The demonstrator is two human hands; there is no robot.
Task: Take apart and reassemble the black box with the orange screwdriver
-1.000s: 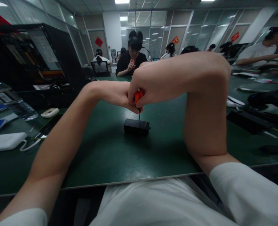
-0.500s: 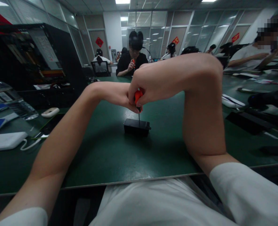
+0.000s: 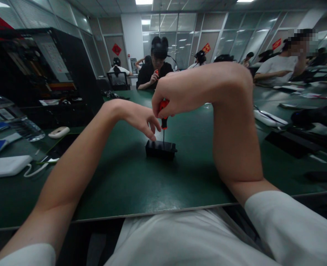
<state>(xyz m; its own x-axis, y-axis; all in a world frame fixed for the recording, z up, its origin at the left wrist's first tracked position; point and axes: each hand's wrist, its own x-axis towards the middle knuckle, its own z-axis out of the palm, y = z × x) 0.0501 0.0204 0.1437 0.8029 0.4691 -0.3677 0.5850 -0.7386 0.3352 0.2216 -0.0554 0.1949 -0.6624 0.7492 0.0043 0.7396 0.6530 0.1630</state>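
A screwdriver (image 3: 164,122) with a red and black handle stands upright, its thin shaft pointing down onto a small black box (image 3: 160,149). Wrapped round the top of its handle is my right hand (image 3: 170,94). My left hand (image 3: 143,120) hangs just left of the shaft with its fingers apart, holding nothing. The thumb and fingertips are close above the box's left end; whether they touch it I cannot tell. The screwdriver's tip meets the top of the box, and the exact spot is too small to make out.
On the left of the green table (image 3: 124,195) are a plastic bottle (image 3: 27,127), a white power bank (image 3: 8,166) with a cable, and an open computer case (image 3: 69,62). Black items (image 3: 293,142) lie at the right. A person (image 3: 152,72) sits across, holding something red.
My left hand has let go of the screwdriver's lower handle and moved left and down, its fingers spreading. My right hand stays on the handle. A person at the right has shifted leftward.
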